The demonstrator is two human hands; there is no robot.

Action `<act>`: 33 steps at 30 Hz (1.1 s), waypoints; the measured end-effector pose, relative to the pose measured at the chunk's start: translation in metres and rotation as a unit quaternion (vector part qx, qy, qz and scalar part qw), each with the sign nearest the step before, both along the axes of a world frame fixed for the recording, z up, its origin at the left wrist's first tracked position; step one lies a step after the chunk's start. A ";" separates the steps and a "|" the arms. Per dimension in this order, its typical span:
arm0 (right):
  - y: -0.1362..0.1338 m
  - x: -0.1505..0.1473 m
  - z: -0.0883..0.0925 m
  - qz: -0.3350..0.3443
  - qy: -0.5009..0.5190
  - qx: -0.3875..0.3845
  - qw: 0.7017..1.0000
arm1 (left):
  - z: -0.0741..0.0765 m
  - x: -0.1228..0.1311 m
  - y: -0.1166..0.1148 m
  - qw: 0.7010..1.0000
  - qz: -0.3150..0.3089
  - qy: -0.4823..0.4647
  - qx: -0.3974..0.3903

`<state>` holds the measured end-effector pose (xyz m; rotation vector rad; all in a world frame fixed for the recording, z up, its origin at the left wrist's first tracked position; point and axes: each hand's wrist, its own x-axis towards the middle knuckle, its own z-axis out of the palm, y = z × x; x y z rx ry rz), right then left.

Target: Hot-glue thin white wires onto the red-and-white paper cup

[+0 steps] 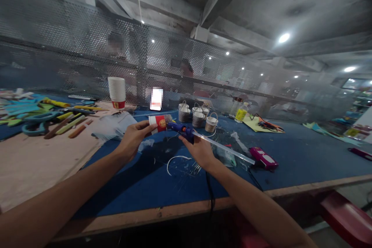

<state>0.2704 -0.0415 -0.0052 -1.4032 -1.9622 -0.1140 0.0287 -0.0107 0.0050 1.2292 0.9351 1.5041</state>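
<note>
My left hand [136, 136] holds a red and white paper cup [160, 123] on its side, fingers round its white end. The cup's other end has a greyish-brown band. In my right hand [201, 148] is a blue glue gun [186, 131], its nozzle against or very near the banded end; I cannot tell which. A long clear glue stick [226, 148] sticks out of the back of the gun toward the right. Behind the gun stand several small wrapped cups with looped handles, one of them a little bucket [211, 123] at the right.
At the left stands a stack of paper cups [116, 89], near scissors [36, 123] and several pens. A lit phone [156, 99] leans against the perforated screen [168, 62]. Rightward are a yellow-labelled bottle [241, 113] and a magenta packet [263, 158]. A dark cord [209, 192] crosses the table edge.
</note>
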 end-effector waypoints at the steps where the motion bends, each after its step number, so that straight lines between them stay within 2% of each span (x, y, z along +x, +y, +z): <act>1: 0.000 0.000 0.000 0.000 0.001 0.000 1.000 | 0.000 0.000 0.000 1.000 0.000 0.002 0.001; 6: -0.002 -0.001 0.001 -0.002 0.003 -0.001 1.000 | 0.000 0.000 0.001 1.000 0.010 0.011 -0.002; 18: -0.001 -0.001 0.000 0.000 -0.002 -0.009 1.000 | 0.003 0.000 -0.001 1.000 -0.012 -0.003 -0.009; 27: -0.001 0.000 -0.003 -0.002 -0.011 0.001 1.000 | 0.006 0.000 -0.001 1.000 0.001 0.008 -0.009; 33: -0.004 -0.001 0.001 0.000 -0.008 -0.018 1.000 | 0.002 -0.002 0.002 1.000 0.007 0.020 -0.005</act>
